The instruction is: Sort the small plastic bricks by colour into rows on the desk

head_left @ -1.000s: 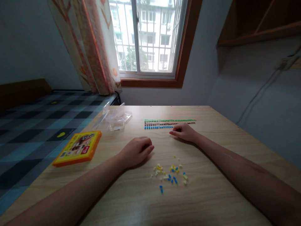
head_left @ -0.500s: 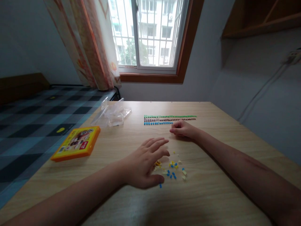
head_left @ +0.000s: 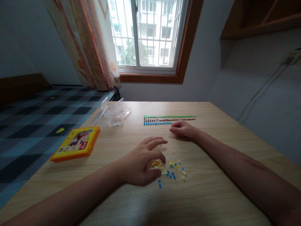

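My left hand hovers over the left side of a loose scatter of tiny building bricks, its fingers spread and nothing held. Blue bricks, yellow bricks and pale cream bricks lie in that scatter, some partly hidden behind the hand. Farther back, my right hand rests on the table with fingers curled together, at the right end of a row of blue bricks. What its fingertips pinch, if anything, is hidden. Behind run a row of dark red bricks and a row of green bricks.
On the left of the wooden table lies a yellow-orange box with a printed lid. Crumpled clear plastic packaging sits behind it. A bed with a checked cover borders the table's left side.
My left hand has drawn slightly left with thumb and index finger nearer each other, uncovering another blue brick near the thumb. My right hand stays at the row's end.
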Motion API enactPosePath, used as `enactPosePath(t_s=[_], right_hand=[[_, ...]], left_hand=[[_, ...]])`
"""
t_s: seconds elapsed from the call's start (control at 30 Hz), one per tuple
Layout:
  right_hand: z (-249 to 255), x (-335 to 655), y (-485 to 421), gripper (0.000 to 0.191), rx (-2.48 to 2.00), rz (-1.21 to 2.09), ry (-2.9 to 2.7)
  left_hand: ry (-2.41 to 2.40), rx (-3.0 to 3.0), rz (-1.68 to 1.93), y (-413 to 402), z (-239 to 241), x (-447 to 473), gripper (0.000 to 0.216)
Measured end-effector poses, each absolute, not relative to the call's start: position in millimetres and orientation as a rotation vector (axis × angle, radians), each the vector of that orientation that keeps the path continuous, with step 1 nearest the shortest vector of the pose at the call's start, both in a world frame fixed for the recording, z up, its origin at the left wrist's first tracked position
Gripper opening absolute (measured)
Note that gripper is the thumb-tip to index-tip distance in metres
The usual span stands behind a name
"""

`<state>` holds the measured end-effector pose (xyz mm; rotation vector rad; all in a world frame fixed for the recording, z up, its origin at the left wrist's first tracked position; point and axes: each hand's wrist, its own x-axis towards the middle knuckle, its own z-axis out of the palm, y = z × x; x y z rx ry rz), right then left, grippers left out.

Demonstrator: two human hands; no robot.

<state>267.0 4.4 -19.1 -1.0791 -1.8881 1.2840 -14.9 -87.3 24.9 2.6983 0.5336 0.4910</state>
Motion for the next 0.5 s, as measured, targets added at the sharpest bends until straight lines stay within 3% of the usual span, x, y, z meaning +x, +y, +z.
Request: enactPosePath(t_s=[0.1,0.5], right_hand=[[-20.2,268.1,5.3,0.040,-1.082,1.281,-1.877],[-20.2,267.6,7.3,0.039,-1.033,1.325,-1.865]], left_hand=[[0.504,2.678,0.468,-90.2,29.6,-15.8,0.013],[0.477,2.691,0.293,-95.8,30.2,-10.6,0.013]])
